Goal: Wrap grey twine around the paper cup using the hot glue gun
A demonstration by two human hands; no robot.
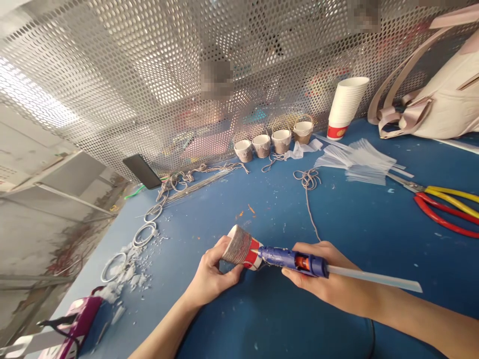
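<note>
My left hand [215, 274] is closed on a paper cup [239, 247], which lies tilted with its mouth to the left. Grey-brown cord is wound around most of its wall, and the red and white base end is bare. In my right hand [329, 274] is a blue hot glue gun [294, 260], with a long clear glue stick [377, 278] out of its back. The nozzle points at the red part of the cup, at or very near its surface. A loose cord [310, 209] runs from a small tangle down behind my right hand.
Several cord-wrapped cups with handles [261, 145] stand along the perforated metal panel [168, 75]. Stacked paper cups [346, 107], clear strips [359, 159], pliers [441, 194] and a pale bag [445, 94] are at right. White rings [144, 234], a phone [142, 171] and a purple box [80, 321] are at left.
</note>
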